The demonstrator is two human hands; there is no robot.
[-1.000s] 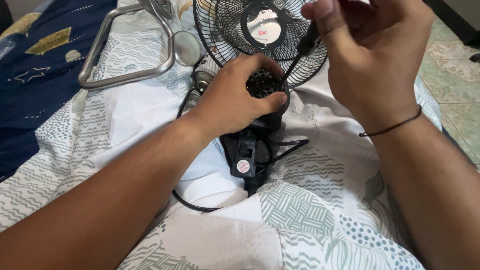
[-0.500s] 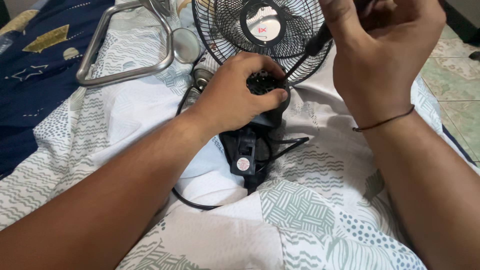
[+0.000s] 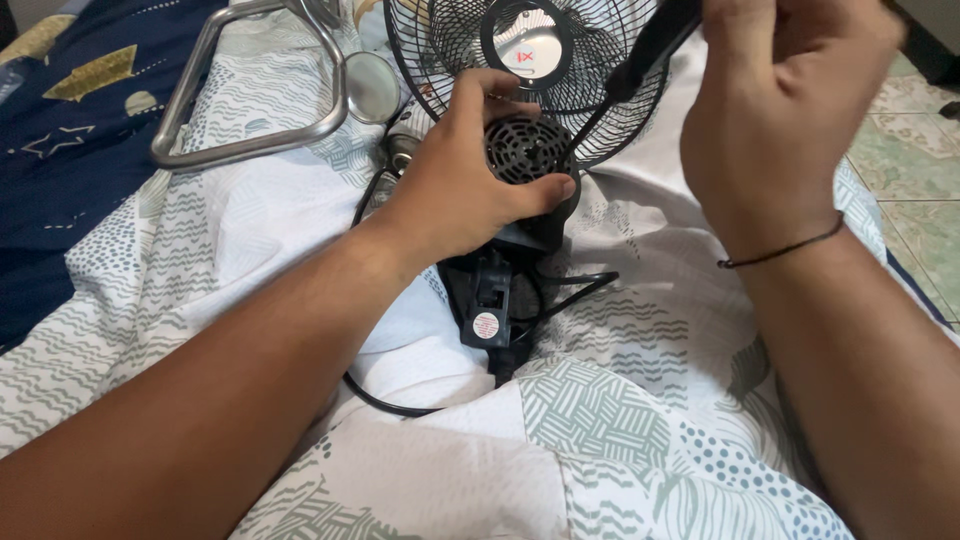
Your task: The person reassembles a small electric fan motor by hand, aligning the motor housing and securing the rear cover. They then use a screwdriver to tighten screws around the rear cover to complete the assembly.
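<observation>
Half the fan [image 3: 520, 60] is cut off; your left hand [image 3: 470, 180] clamps its black vented motor [image 3: 520, 150], right hand [image 3: 780, 110] grips a screwdriver [image 3: 640, 55].

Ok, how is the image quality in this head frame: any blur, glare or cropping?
Head view: even, soft indoor light, faint shadows under the arms; the fan motor and left hand are sharp; the right hand is close to the lens, slightly soft and cut by the top edge, as is the screwdriver; slight glare on the grille's centre disc; mild wide-angle stretch at the edges.
</observation>
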